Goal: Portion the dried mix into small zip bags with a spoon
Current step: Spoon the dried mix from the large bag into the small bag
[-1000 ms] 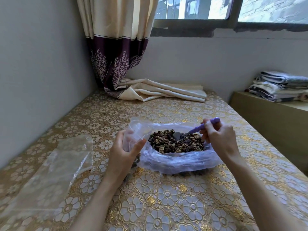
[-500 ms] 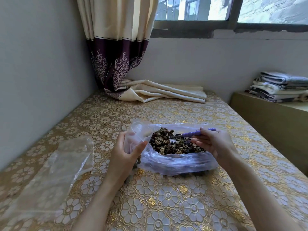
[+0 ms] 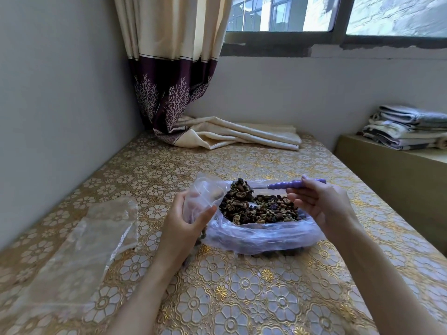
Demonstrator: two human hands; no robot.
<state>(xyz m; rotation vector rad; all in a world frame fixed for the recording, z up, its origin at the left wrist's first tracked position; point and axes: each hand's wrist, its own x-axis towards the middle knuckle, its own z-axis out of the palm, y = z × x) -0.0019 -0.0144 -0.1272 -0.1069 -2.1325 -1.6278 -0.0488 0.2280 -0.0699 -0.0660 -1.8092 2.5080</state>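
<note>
Tabletop: gold floral covering, filling the near view.
Flat bags: clear plastic lying flat at the near left, well apart from the big bag.
Left hand: fingers and thumb curled round a small zip bag, holding it upright with its mouth open, right against the big bag's left edge.
Big bag: clear plastic, rim rolled down, sitting on the tabletop between the two hands.
Dried mix: brown and dark pieces heaped inside the big bag; a few bits show inside the small zip bag too.
Right hand: fingers closed on the purple handle, palm turned toward the camera.
Spoon: held nearly level above the big bag, bowl piled high with mix, just beside the small bag's mouth.
Curtain: cream and dark purple, its hem pooled on the far end of the tabletop.
Folded cloths: stacked on a ledge at the far right.
</note>
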